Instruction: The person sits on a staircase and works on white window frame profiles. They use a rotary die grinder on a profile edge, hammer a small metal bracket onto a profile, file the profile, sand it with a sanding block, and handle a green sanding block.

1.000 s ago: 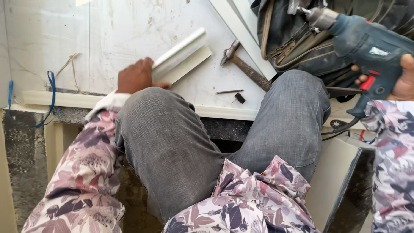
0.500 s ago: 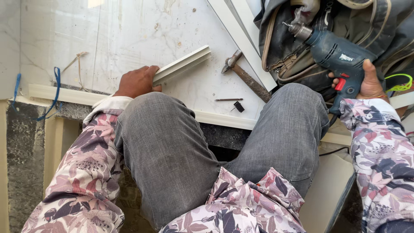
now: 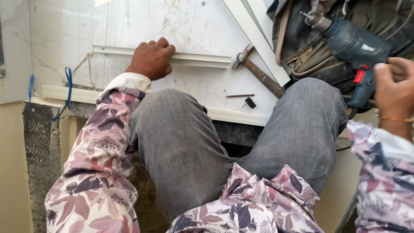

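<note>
Head view, looking down over two knees in grey trousers and floral sleeves. Left hand (image 3: pixel 152 59): palm down on a long white plastic channel strip (image 3: pixel 196 59), fingers curled over its upper edge, pressing it flat; the grip is a press from above, not a closed fist around the piece. The strip lies level across the pale marble counter (image 3: pixel 64 34), running from near a thin cord at the left to the head of a hammer (image 3: pixel 258 71) at the right, which it nearly touches. Hammer: metal head, worn wooden handle, lying slantwise on the counter with the handle passing toward the right knee. Below the strip, between the knees, a thin nail (image 3: pixel 239 95) and just beside it a small black clip (image 3: pixel 249 102), both loose on the counter. Right hand (image 3: pixel 394 88): at the right edge of the view, at the rear of the handle of a blue power drill (image 3: pixel 355 49), fingers bent; how far the grip is closed on the handle cannot be told. Drill: chuck pointing up and left, red switch showing, resting against a dark tool bag (image 3: pixel 297 34) with tan straps. A second white strip (image 3: pixel 256 41) lies diagonally between counter and bag. At the far left, a blue wire (image 3: pixel 69 92) hangs over the counter's front edge, above a rough dark wall face.
</note>
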